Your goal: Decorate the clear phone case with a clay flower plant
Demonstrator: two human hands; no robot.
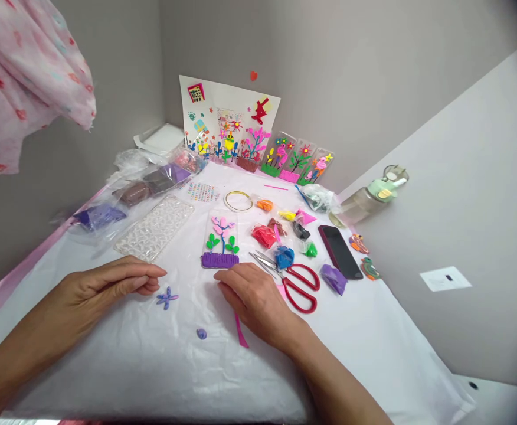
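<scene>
My left hand (117, 280) is closed, its thumb pressed against the fingers. Whatever it pinches, if anything, is hidden. Just beyond its fingertips lies a purple clay flower (167, 298) with narrow petals and a pinkish tip. My right hand (254, 298) curls palm down, with its fingertips bent under and partly hidden. Close in front of it lies a clear panel (221, 239) bearing pink blossoms, green leaves and a purple clay base. From beneath this hand sticks out a flat pink tool (241, 332); I cannot tell whether it is held. A small purple clay lump (202, 334) sits nearer me.
Red-handled scissors (300, 283) lie beside my right hand, near bagged clay (265, 236) and a phone (342, 252). A textured clear sheet (156, 227) is at left. Decorated panels (280, 153) lean at the back; a bottle (365, 200) stands right.
</scene>
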